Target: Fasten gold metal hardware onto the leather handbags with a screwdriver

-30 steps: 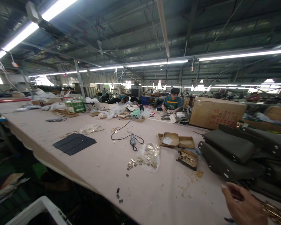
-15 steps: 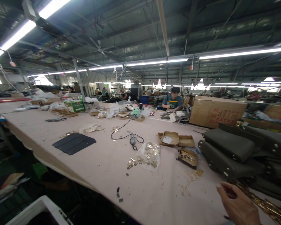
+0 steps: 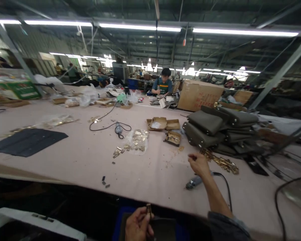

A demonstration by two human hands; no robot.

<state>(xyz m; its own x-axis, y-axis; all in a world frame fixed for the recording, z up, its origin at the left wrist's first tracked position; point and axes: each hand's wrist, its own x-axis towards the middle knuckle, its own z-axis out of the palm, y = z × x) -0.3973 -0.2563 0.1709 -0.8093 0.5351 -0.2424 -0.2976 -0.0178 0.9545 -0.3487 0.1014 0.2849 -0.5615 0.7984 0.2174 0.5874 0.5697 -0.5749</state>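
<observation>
At the bottom centre, my left hand (image 3: 137,223) pinches a small gold metal fitting (image 3: 148,209) upright between thumb and fingers, below the table's front edge. My right hand (image 3: 198,164) reaches over the table with its fingers curled together; whatever they hold, if anything, is too small to make out. Just under that wrist lies a grey electric screwdriver (image 3: 193,182) with a black cord. To the right of the hand is a heap of gold metal fittings (image 3: 224,163). Beyond it, a small box of screws (image 3: 172,138) stands near some scattered tiny gold pieces (image 3: 175,152).
Dark olive bags or folded pieces (image 3: 208,122) are stacked at the right. A clear plastic bag of metal parts (image 3: 137,140), a second screwdriver (image 3: 118,129) and a dark flat panel (image 3: 27,142) lie on the table. A co-worker (image 3: 163,83) sits opposite, beside a large carton (image 3: 199,95).
The view has swung right and down. My left hand with the gold fitting, and the screwdriver by my right hand, have come into view. My right hand's fingers look more closed.
</observation>
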